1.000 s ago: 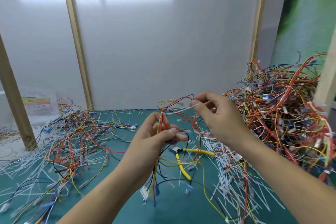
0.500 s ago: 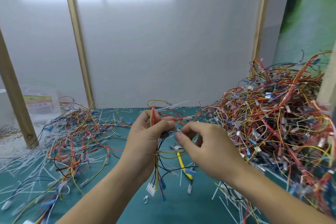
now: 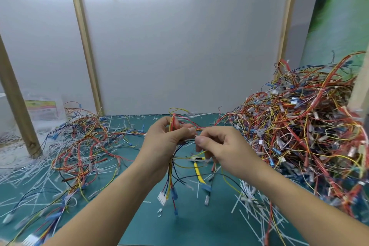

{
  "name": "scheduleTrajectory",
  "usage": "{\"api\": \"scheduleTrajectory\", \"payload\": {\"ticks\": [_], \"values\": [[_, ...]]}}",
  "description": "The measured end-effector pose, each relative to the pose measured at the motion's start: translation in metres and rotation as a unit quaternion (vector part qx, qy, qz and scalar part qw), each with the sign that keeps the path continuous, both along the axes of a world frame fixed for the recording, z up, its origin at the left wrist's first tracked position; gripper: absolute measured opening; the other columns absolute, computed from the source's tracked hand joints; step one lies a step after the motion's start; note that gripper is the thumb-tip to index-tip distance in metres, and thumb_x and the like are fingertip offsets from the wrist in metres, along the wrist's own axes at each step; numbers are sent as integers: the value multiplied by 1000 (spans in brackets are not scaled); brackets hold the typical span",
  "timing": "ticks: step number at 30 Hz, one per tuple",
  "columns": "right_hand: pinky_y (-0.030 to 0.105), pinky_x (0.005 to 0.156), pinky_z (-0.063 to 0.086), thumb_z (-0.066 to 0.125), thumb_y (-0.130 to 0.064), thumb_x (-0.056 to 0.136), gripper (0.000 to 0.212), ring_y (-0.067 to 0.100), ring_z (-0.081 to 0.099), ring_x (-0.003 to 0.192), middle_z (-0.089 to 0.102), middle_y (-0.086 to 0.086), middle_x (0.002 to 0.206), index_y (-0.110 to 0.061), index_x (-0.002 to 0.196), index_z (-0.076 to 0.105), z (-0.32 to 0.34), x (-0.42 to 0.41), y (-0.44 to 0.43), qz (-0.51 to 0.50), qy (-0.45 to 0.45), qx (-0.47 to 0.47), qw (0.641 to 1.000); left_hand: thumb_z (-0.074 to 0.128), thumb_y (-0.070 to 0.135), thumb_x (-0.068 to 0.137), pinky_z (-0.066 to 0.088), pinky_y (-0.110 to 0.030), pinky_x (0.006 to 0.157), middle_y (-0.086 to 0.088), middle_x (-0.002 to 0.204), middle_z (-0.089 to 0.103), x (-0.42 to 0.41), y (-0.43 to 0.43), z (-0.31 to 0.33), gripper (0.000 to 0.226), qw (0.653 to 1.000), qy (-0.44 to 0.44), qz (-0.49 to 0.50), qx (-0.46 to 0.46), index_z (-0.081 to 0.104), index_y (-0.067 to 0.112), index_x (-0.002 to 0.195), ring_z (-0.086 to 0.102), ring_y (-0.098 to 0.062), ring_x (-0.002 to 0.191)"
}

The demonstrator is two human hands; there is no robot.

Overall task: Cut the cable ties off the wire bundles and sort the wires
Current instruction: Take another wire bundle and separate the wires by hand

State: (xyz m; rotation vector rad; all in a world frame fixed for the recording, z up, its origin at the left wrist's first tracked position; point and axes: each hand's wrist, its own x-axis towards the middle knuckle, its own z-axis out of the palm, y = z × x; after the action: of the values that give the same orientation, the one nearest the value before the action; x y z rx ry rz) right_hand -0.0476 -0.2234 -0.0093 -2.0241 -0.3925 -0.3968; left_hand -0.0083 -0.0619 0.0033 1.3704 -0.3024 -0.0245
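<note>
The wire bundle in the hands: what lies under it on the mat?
Yellow-handled cutters lie on the green mat below the bundle, among cut white ties. One handle shows plainly; the other is mostly covered by the right hand.

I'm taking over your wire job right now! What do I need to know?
Left hand grips the wire bundle; right hand pinches it at the middle, on a wire or a tie, I cannot tell.
Cutters lie on the mat under the hands.
Done: loose wires at left, cut ties strewn about.
To do: the big tangled pile at right.
</note>
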Motion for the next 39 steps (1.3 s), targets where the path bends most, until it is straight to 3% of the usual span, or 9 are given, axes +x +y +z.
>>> {"api": "scheduleTrajectory", "payload": {"ticks": [2, 5, 8, 11, 16, 21, 28, 33, 39], "values": [[33, 51, 42, 60, -16, 98, 28, 24, 54, 54, 67, 20, 74, -12, 72, 70, 2, 6, -6, -2, 25, 41, 999, 72, 13, 86, 50, -31, 79, -9, 94, 75, 7, 7, 2, 22, 998, -10, -27, 57, 68, -1, 103, 72, -18, 88], [25, 42, 43, 57, -10, 99, 25, 15, 51, 44, 64, 4, 64, -3, 79, 71, 7, 14, -19, -11, 52, 85, 995, 61, 37, 94, 48, -35, 89, 4, 105, 76, 15, 26, -3, 27, 986, -29, 1, 165, 75, 15, 102, 68, -16, 103], [22, 41, 45, 55, -9, 100, 25, 12, 50, 42, 66, 1, 63, -3, 80, 70, 11, 19, -28, -9, 102, 134, 986, 60, 46, 94, 49, -34, 81, 8, 96, 75, 12, 36, -13, 32, 977, -25, 71, 201, 72, 16, 96, 68, -15, 94], [23, 42, 47, 54, -13, 101, 25, 12, 51, 44, 67, 3, 66, -6, 85, 72, 13, 22, -29, -6, 151, 164, 975, 61, 59, 82, 47, -34, 73, 3, 88, 76, 2, 33, -25, 47, 975, -15, -18, 222, 71, 14, 93, 70, -17, 80], [23, 48, 54, 55, -20, 101, 26, 13, 62, 57, 67, 4, 72, -8, 90, 75, 21, 22, -26, 28, 198, 205, 958, 66, 28, 91, 49, -33, 76, -8, 95, 77, -9, 21, -32, 23, 979, -27, -110, 169, 68, 9, 104, 73, -23, 85], [23, 52, 58, 55, -16, 100, 24, 14, 65, 59, 66, 8, 73, -1, 94, 72, 28, 20, -29, 64, 237, 281, 928, 88, 28, 70, 53, -29, 73, -6, 96, 76, -10, 14, -32, 41, 986, 5, -117, 122, 63, 15, 100, 71, -20, 83], [24, 51, 57, 54, -17, 100, 29, 15, 67, 59, 68, 8, 73, -2, 87, 76, 30, 19, -31, 58, 256, 284, 922, 79, 21, 65, 55, -23, 69, -18, 96, 76, -11, 11, -30, 44, 994, -6, -105, 5, 61, 9, 103, 72, -22, 78], [27, 53, 59, 57, -24, 100, 29, 16, 67, 61, 71, 9, 76, -5, 91, 76, 38, 14, -45, -6, 199, 242, 950, 79, 21, 63, 56, -23, 70, -23, 101, 74, -9, 24, -18, 51, 995, -12, -102, -20, 61, 8, 109, 71, -24, 80], [25, 59, 55, 59, -15, 99, 21, 14, 61, 65, 67, 2, 72, -10, 85, 74, 50, -4, -47, -105, -73, 170, 977, 77, 18, 68, 55, -25, 74, -18, 98, 73, -11, 28, -9, 41, 993, -29, -113, -35, 63, 11, 106, 70, -22, 79]]}}
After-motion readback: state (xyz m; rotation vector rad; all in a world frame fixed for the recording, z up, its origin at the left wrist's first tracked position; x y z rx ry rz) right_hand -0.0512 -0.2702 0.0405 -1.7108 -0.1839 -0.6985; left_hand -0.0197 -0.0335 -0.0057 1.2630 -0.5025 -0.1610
